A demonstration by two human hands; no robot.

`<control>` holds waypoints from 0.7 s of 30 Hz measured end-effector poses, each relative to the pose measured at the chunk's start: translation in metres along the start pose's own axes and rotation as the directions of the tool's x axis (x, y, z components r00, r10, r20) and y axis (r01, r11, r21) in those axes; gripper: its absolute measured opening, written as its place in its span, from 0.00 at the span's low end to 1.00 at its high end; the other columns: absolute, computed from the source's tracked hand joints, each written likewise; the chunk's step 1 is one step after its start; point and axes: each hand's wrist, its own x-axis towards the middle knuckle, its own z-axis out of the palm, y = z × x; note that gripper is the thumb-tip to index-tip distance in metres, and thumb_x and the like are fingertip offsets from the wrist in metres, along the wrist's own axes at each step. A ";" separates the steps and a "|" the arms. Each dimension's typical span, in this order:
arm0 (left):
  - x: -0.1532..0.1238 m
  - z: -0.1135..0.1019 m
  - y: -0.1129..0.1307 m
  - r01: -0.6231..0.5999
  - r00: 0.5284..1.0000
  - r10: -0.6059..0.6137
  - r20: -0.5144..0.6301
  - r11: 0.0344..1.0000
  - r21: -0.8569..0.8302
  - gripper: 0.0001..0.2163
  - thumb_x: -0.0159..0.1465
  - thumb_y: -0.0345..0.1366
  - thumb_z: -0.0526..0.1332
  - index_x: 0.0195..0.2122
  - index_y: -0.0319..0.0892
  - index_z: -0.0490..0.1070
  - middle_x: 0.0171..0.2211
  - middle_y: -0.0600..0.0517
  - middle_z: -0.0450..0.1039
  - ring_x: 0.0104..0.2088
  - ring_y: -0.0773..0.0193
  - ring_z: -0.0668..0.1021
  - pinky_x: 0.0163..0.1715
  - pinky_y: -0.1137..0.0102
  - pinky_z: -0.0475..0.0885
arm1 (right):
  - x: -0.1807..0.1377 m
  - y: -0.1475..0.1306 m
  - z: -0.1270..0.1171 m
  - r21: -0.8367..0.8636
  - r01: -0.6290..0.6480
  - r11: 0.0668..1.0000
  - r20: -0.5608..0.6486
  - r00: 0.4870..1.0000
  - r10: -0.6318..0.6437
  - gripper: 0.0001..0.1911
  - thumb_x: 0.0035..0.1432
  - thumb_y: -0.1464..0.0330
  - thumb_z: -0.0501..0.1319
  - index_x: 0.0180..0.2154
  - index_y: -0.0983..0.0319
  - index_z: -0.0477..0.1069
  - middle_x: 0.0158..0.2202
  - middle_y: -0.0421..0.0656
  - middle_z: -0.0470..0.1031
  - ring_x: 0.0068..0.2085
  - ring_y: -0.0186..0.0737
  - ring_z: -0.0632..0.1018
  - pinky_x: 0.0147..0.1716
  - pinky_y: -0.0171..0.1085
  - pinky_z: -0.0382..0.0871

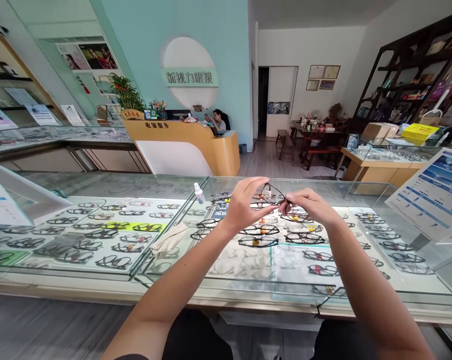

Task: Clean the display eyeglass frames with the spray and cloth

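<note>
The left hand and right hand are pinching dark-rimmed eyeglasses above the glass display case, ideally lightly, sparing the lenses.

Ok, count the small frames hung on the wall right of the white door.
4: upper left frame, upper right frame, lower left frame and lower right frame, two above two. None seems hidden.

Held glasses span gap between hands; room free between forearms; spray bottle stands left.
</note>
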 end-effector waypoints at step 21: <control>0.085 -0.036 0.019 0.369 0.852 -0.344 -0.395 0.929 -0.013 0.28 0.61 0.54 0.75 0.57 0.46 0.72 0.50 0.47 0.77 0.48 0.54 0.80 0.49 0.57 0.78 | 0.016 -0.083 0.012 -0.643 -0.088 0.761 -0.652 0.584 -0.483 0.28 0.67 0.46 0.65 0.59 0.56 0.72 0.52 0.51 0.82 0.49 0.53 0.84 0.46 0.50 0.80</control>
